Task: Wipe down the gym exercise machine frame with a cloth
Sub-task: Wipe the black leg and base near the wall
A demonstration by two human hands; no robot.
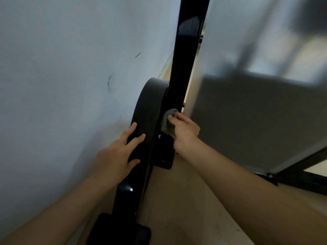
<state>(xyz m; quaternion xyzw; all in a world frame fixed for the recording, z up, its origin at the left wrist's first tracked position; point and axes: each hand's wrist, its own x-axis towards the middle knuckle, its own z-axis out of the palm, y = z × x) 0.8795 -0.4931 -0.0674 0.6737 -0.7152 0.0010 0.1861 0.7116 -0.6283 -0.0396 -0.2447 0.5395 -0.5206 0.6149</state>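
Right hand (184, 131) fingers bunch cloth (167, 123) on frame (184, 59); left hand (116, 154), fingers flat, braces guard (148, 106): wipe upward, steady pressure.

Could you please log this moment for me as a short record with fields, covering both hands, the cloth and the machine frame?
left hand: fingers spread and straight, rests on the curved cover
right hand: grips the cloth
cloth: grey-green, bunched, pressed against the frame upright near its lower end
frame upright: glossy black, rising beside the curved cover
surroundings: pale wall on the left, light floor below
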